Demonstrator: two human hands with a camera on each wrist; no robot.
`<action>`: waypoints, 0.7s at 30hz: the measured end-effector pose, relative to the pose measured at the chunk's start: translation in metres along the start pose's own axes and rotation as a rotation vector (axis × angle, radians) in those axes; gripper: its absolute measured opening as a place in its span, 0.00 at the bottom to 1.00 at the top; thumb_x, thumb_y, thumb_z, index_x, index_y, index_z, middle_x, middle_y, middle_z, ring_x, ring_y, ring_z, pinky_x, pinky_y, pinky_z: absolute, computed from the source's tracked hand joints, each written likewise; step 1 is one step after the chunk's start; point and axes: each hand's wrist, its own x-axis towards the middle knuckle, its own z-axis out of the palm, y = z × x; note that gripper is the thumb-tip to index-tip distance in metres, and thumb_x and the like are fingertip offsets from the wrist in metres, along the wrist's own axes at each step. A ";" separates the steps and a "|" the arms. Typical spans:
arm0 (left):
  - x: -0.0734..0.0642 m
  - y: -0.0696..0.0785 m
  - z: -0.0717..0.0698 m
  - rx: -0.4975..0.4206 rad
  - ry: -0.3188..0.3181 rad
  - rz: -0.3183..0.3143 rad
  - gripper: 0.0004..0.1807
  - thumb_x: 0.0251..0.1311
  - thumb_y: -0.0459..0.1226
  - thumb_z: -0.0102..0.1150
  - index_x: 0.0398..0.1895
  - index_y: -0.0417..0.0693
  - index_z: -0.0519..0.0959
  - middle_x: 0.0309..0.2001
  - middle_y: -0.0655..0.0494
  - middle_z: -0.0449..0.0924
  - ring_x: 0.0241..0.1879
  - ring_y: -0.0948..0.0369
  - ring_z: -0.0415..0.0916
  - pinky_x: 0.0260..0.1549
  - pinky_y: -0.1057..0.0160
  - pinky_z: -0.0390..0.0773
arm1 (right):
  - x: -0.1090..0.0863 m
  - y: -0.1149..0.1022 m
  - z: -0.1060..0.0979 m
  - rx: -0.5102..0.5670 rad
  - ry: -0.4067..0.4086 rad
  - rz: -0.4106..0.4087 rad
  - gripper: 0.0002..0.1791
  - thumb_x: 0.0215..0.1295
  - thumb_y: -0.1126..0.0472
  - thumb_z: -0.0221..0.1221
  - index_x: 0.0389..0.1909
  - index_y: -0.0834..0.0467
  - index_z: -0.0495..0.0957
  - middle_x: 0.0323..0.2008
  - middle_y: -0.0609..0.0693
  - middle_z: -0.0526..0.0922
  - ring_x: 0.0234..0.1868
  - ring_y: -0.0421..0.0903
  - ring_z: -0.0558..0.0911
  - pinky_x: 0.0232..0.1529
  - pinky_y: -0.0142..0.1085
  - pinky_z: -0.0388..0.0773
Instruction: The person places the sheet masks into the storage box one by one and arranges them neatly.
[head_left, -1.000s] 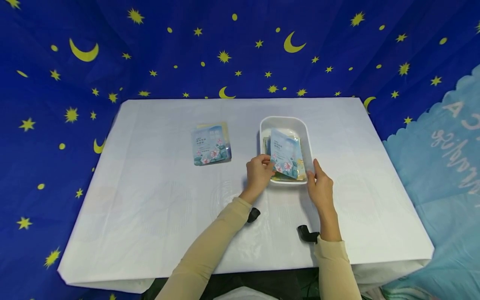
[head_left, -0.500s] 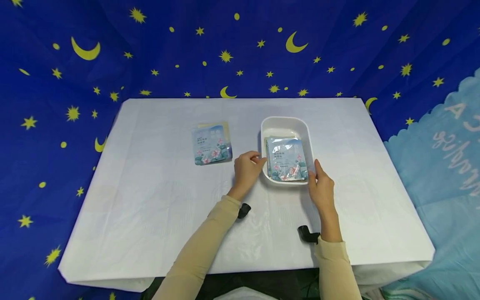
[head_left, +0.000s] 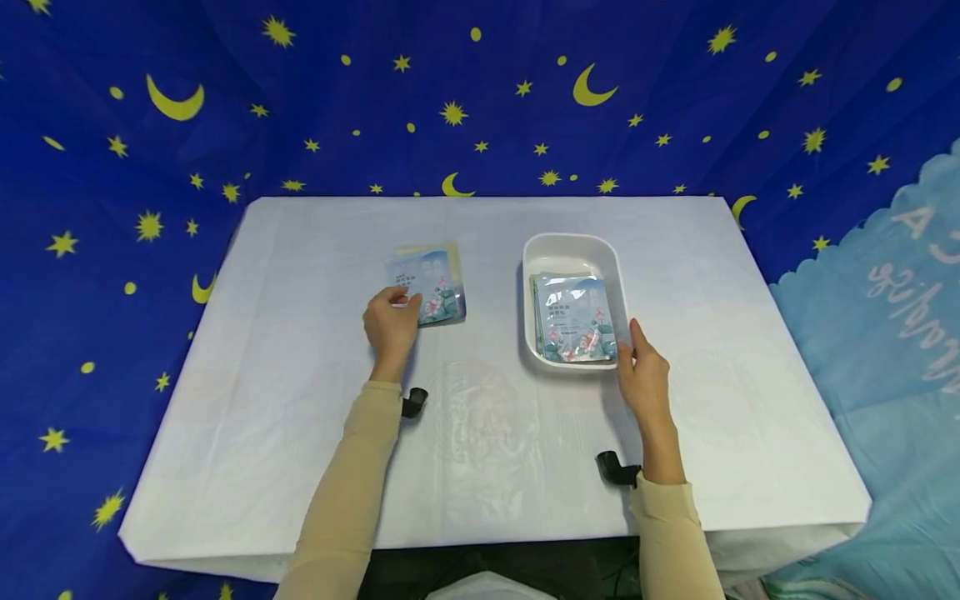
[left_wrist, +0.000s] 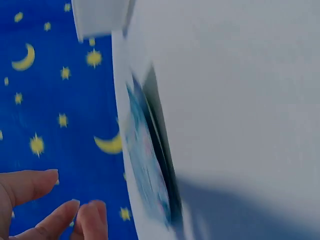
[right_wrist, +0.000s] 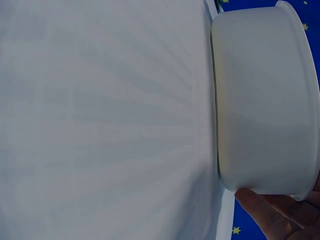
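We locate loose packets (head_left: 441,287) on table (head_left: 247,417), just left of frame centre; top one blue, flower print. Left hand (head_left: 392,325): over their lower left edge, thumb and fingertips apart. Bin (head_left: 572,257): right of centre, binned packets (head_left: 576,317) inside. Right hand (head_left: 647,383): we find it clamped on bin, lower right corner, thumb at rim.

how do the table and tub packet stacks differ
The table stack lies on white cloth, the tub stack in the white tub. The left hand partly hides the table stack, not the tub stack. The table stack shows a yellowish edge, the tub stack a greenish one. On top, both show pink flowers on blue.
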 end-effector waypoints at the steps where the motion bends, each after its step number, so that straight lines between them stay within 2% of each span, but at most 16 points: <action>1: 0.003 -0.004 -0.005 0.004 0.022 -0.010 0.15 0.59 0.36 0.65 0.47 0.37 0.84 0.41 0.39 0.84 0.43 0.43 0.79 0.45 0.45 0.76 | 0.000 0.000 0.000 -0.002 0.001 -0.001 0.26 0.72 0.67 0.49 0.68 0.72 0.61 0.61 0.74 0.71 0.55 0.71 0.77 0.53 0.60 0.77; 4: 0.010 -0.014 -0.014 0.019 0.051 -0.044 0.16 0.60 0.36 0.64 0.48 0.37 0.83 0.42 0.38 0.83 0.44 0.42 0.77 0.45 0.43 0.75 | 0.000 0.001 0.000 -0.010 0.007 0.001 0.26 0.72 0.68 0.49 0.68 0.72 0.61 0.59 0.75 0.72 0.54 0.71 0.77 0.53 0.61 0.77; 9: 0.015 -0.027 -0.019 0.044 0.031 -0.114 0.16 0.59 0.37 0.64 0.48 0.35 0.82 0.40 0.37 0.82 0.42 0.43 0.77 0.46 0.43 0.75 | 0.000 0.001 0.000 -0.004 -0.002 0.007 0.27 0.72 0.67 0.49 0.69 0.72 0.61 0.59 0.74 0.72 0.54 0.70 0.78 0.52 0.60 0.78; 16: 0.019 -0.037 -0.013 0.111 -0.042 -0.191 0.20 0.57 0.38 0.64 0.49 0.34 0.81 0.46 0.36 0.82 0.47 0.42 0.78 0.50 0.44 0.77 | 0.000 0.001 -0.001 0.000 -0.005 -0.001 0.27 0.72 0.67 0.49 0.69 0.72 0.61 0.59 0.74 0.73 0.53 0.70 0.78 0.50 0.60 0.79; 21: 0.021 -0.041 -0.010 0.083 -0.054 -0.215 0.21 0.53 0.35 0.66 0.49 0.33 0.80 0.47 0.35 0.82 0.49 0.41 0.77 0.51 0.44 0.76 | 0.001 0.001 0.000 -0.001 0.000 -0.005 0.27 0.72 0.67 0.49 0.69 0.73 0.61 0.58 0.75 0.73 0.52 0.70 0.79 0.48 0.60 0.79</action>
